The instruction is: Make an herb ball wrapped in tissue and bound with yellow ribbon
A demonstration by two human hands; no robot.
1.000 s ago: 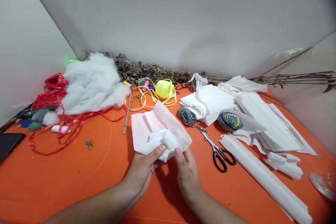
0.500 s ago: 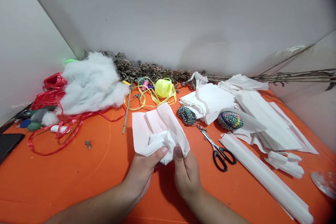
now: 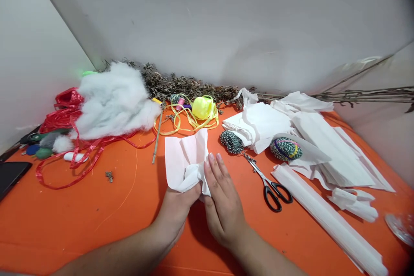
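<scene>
In the middle, above the table, is a sheet of white crepe paper (image 3: 187, 151) with a crumpled white wad (image 3: 193, 173) lying on it. My left hand (image 3: 177, 207) grips the sheet's lower part, with the thumb at the wad and the other fingers hidden underneath. My right hand (image 3: 224, 207) lies with straight fingers flat against the sheet's right side, pressing that side inward over the wad. The black-handled scissors (image 3: 271, 187) rest on the table to the right of my right hand.
Beyond my hands lie yellow ribbon (image 3: 203, 108), white stuffing (image 3: 113, 101), red ribbon (image 3: 63, 120) and dried stems (image 3: 190, 88). On the right are stacked white paper (image 3: 330, 146), a long paper roll (image 3: 326, 215) and yarn bundles (image 3: 286, 148). A wall stands behind the orange table (image 3: 106, 224).
My right hand has gone from pinching the sheet's right edge to lying straight-fingered against it. The sheet's right side has folded inward; my left hand keeps its grip.
</scene>
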